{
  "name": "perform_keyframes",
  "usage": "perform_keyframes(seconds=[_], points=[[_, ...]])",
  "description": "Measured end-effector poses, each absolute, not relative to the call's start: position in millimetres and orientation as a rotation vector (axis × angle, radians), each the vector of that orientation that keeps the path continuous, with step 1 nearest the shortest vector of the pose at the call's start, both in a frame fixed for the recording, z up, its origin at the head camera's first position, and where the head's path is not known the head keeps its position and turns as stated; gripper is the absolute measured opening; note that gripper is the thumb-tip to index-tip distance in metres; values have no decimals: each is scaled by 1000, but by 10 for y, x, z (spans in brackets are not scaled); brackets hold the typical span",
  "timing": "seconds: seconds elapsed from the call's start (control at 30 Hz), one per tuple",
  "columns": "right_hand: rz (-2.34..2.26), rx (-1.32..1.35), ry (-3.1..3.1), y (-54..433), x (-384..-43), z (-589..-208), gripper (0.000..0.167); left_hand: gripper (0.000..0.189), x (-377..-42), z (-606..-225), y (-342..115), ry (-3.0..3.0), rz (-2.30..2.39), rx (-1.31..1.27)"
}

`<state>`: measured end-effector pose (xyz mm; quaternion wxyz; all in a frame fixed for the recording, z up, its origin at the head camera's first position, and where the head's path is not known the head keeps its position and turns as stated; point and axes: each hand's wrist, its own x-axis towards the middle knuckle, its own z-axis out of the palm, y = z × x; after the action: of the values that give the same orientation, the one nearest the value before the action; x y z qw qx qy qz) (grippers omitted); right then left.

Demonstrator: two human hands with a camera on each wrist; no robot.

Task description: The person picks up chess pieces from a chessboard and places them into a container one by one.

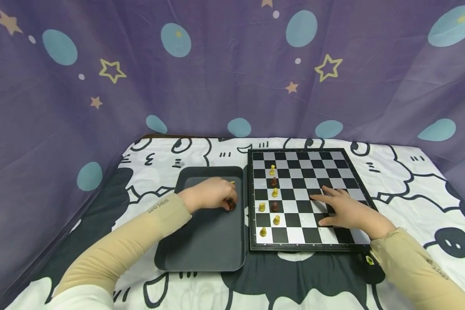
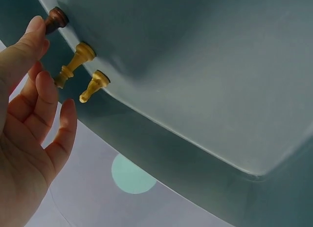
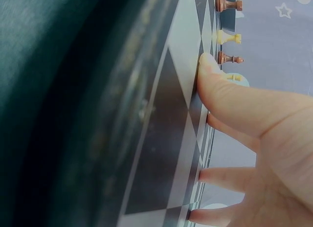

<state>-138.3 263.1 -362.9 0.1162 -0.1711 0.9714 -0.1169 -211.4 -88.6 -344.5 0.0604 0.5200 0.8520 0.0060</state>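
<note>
Brown: pinching a piece (image 2: 56, 20) with left hand (image 1: 209, 193) in tray (image 1: 203, 247). Touching board (image 1: 295, 235) with spread fingers of right hand (image 1: 348, 212).

Small dark lettering (image 1: 158, 205) on the beige, wrinkled fabric sleeve (image 1: 129, 236) of the person's left arm appears to read "Let's Slim"; it stands near the cuff and slants upward toward the wrist. The matching beige fabric sleeve (image 1: 412, 262) on the right arm bears a slanting printed line (image 1: 437, 268), too blurred to read surely.
</note>
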Motion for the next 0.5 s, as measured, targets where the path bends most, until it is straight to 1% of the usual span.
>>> perform_keyframes(seconds=[0.5], points=[[-338,-518,2855,2645,-1388,-3645,70,12,-2092,-3351,-878,2611,34,1585]])
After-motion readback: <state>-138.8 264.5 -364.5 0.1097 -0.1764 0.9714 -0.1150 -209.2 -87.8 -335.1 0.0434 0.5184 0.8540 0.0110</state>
